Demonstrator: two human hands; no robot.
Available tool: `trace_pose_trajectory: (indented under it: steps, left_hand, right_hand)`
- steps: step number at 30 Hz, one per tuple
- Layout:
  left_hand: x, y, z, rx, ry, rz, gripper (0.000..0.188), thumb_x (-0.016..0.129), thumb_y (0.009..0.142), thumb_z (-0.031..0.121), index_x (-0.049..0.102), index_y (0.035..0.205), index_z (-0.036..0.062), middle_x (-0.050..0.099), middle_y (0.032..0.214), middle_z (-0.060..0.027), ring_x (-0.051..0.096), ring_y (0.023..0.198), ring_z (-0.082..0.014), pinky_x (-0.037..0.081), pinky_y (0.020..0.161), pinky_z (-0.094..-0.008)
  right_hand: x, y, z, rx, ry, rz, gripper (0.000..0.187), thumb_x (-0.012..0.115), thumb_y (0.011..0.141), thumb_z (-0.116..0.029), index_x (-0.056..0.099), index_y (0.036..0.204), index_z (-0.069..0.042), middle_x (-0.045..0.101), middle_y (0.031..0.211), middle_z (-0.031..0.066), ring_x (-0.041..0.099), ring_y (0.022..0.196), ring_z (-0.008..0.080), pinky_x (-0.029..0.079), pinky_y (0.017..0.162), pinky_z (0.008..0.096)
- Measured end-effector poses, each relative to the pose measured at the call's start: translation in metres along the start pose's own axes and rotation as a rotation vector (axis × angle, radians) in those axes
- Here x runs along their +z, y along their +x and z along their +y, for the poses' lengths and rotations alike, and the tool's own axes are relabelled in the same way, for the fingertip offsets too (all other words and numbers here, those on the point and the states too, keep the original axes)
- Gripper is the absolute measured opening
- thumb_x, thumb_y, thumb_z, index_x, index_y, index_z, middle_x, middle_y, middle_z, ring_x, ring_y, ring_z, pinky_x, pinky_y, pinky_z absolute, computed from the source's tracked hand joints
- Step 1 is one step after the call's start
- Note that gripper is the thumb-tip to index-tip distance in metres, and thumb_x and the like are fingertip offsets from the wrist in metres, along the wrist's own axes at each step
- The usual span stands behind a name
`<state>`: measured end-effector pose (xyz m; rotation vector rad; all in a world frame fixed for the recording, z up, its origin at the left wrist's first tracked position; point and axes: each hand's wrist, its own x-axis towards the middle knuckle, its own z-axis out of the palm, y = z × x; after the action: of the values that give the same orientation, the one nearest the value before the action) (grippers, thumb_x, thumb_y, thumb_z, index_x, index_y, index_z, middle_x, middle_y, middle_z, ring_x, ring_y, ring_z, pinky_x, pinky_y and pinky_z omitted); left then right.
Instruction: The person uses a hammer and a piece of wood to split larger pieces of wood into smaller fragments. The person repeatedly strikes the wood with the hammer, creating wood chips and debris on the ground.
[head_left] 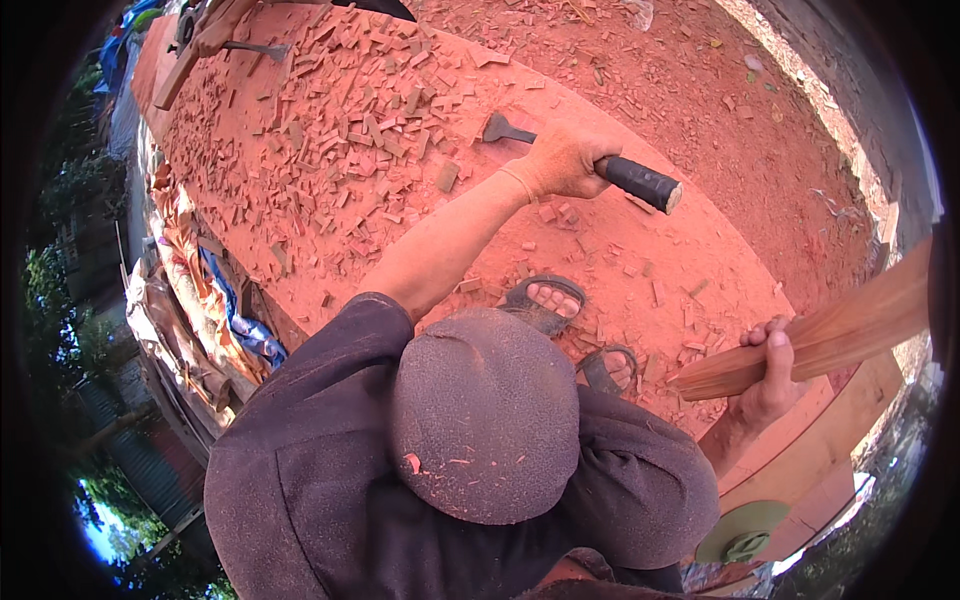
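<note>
My left hand is closed around a chisel-like tool. Its flared metal blade points left, above the red dusty ground, and its black-wrapped handle sticks out to the right of my fist. At the right side, my right hand grips a reddish-brown wooden board, with the thumb on one side and fingertips showing over the other edge. The board's narrow end points left, toward my sandalled feet. Blade and board are well apart.
Many wood chips lie over the red ground. At the upper left, another person's hand is near a similar tool and a wooden piece. Crumpled sheeting lines the left edge. A green round object sits lower right.
</note>
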<state>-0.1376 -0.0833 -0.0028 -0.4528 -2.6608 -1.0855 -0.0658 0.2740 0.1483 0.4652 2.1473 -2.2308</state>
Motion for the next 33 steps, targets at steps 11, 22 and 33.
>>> trace_pose_trajectory:
  steps: [11,22,33]
  left_hand:
    - [-0.012,0.001,-0.019,0.066,-0.05,-0.207,0.015,0.071,0.071,0.016,0.057,0.074,0.0132,0.061,0.067,-0.0105,0.062,0.063,-0.0365,0.046,0.055,-0.0452]
    - [-0.126,0.019,0.003,0.015,-0.182,0.081,0.012,0.077,0.078,0.012,0.066,0.083,0.0104,0.067,0.072,-0.0073,0.067,0.064,-0.0226,0.05,0.058,-0.0346]
    - [-0.031,-0.039,0.03,0.021,-0.119,-0.001,0.023,0.076,0.065,0.018,0.054,0.071,0.0136,0.056,0.063,-0.0094,0.06,0.06,-0.0351,0.044,0.052,-0.043]
  right_hand:
    - [0.063,-0.018,0.096,0.136,-0.52,-0.143,0.02,0.073,0.082,-0.007,0.059,0.095,-0.003,0.059,0.072,0.0029,0.059,0.062,0.0114,0.048,0.059,0.0271]
    - [-0.038,-0.082,0.103,0.304,-0.213,0.24,0.025,0.068,0.085,-0.001,0.057,0.107,0.001,0.063,0.077,0.0077,0.062,0.061,0.0169,0.051,0.056,0.0311]
    - [-0.031,-0.035,0.027,-0.015,-0.206,0.158,0.029,0.068,0.087,-0.004,0.054,0.111,0.002,0.061,0.086,0.0123,0.062,0.071,0.0198,0.053,0.063,0.0338]
